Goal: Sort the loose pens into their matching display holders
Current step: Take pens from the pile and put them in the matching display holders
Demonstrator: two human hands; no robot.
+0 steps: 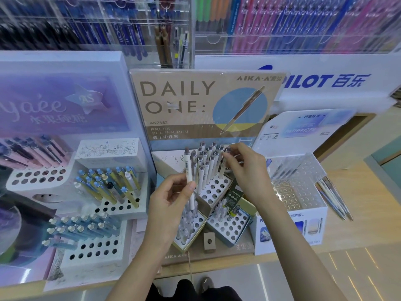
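Note:
My left hand (pixel 171 198) holds a white pen with a brown top (pixel 189 170) upright between thumb and fingers, just in front of the DAILY ONE display holder (pixel 213 193). Several matching white pens with brown caps (pixel 206 161) stand in that holder's back holes. My right hand (pixel 245 168) reaches over the rear right of this group, fingertips pinching the top of one standing pen (pixel 227 151). Lower trays of the same display hold clear pens (pixel 188 220) and a few dark ones (pixel 233 210).
A white holder with blue and yellow pens (pixel 112 183) stands at the left, above blue-grey pens (pixel 82 229) and beside pink pens (pixel 36 151). A clear holder (pixel 297 187) on the right has loose pens (pixel 334 198) beside it. Racks of pens (pixel 282 25) hang behind.

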